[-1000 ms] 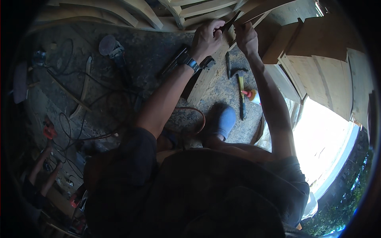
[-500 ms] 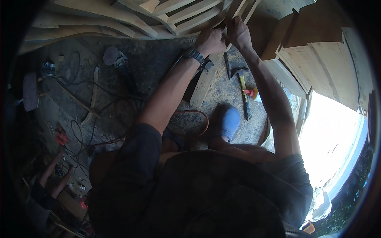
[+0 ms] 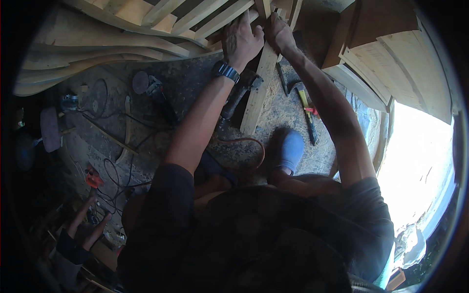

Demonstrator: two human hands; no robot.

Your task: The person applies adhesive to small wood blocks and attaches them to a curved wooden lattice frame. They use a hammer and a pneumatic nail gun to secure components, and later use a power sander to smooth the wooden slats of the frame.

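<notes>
My left hand [image 3: 242, 43] lies over the pale slats of a curved wooden frame [image 3: 195, 22], fingers stretched out and thumb apart. It holds nothing that I can see. Close beside it, my right hand [image 3: 280, 34] is closed with its fingertips at the upright wooden strips of the frame; what is in the fingers is hidden. Below both hands a wooden board [image 3: 256, 100] slants along the floor. A dark tool [image 3: 239, 95], its kind unclear, lies by my left wrist.
A claw hammer [image 3: 305, 105] and a dark bar [image 3: 282, 79] lie right of the board. An angle grinder [image 3: 159, 95], cables and wood strips are on the floor at left. Wooden furniture [image 3: 391, 68] stands at right. Another person's hands hold a red tool [image 3: 94, 178] at lower left.
My left hand has moved left, away from my right, and opened from a closed grip onto the slats. My right hand stays closed at the strips. The view has shifted slightly.
</notes>
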